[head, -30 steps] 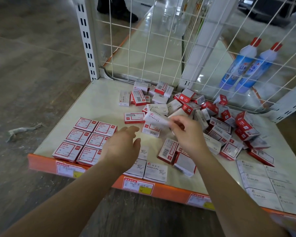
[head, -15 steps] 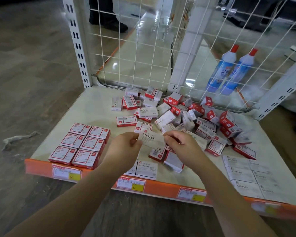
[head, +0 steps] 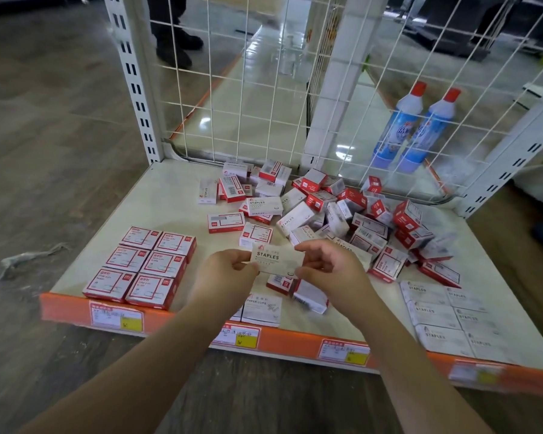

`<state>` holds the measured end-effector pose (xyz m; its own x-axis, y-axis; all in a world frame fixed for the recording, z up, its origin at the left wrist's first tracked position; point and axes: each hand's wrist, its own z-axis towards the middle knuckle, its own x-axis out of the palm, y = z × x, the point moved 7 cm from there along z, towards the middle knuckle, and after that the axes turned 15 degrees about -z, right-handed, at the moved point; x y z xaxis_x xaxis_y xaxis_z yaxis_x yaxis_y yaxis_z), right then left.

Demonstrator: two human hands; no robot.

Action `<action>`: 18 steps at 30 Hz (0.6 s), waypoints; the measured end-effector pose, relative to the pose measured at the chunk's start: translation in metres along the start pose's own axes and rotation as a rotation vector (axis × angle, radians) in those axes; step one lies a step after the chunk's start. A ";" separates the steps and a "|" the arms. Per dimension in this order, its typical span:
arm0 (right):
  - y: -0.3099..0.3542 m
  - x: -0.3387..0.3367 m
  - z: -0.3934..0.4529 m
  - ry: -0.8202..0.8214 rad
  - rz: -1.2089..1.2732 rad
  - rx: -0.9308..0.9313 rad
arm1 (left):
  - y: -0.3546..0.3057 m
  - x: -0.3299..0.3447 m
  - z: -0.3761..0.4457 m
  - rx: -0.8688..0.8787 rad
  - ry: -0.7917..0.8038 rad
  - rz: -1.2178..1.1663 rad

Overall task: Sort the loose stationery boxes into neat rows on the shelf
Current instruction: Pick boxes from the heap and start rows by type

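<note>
i pinch a white staples box (head: 278, 258) by its short ends, left hand (head: 229, 274) and right hand (head: 329, 270) one on each, above the shelf (head: 170, 195). it looks light and stiff, probably cardboard, so end grips suit. its matching rows (head: 445, 321) lie off to my right.

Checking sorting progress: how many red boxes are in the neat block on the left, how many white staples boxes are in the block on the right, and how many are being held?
Red boxes, left block: 6
White staples boxes, right block: 6
Held staples box: 1
Total: 13
</note>
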<state>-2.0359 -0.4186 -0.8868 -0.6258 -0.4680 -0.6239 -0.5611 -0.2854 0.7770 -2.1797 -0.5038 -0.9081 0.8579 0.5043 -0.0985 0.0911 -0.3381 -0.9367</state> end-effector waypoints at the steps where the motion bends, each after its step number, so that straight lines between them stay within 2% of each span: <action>1: -0.001 -0.001 0.000 0.002 0.002 -0.001 | 0.000 0.001 -0.001 0.009 0.010 0.013; 9: -0.009 -0.004 -0.004 0.023 0.054 0.016 | -0.005 0.005 -0.005 0.068 0.021 0.047; 13: -0.011 0.000 -0.007 0.061 -0.005 0.027 | -0.002 0.007 -0.007 0.046 0.030 0.019; 18: -0.014 -0.001 -0.007 0.043 -0.082 0.014 | -0.004 0.009 -0.011 0.097 0.047 0.065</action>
<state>-2.0236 -0.4197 -0.8970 -0.5541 -0.4791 -0.6807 -0.6173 -0.3121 0.7222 -2.1669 -0.5061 -0.9015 0.8834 0.4451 -0.1467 -0.0132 -0.2893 -0.9572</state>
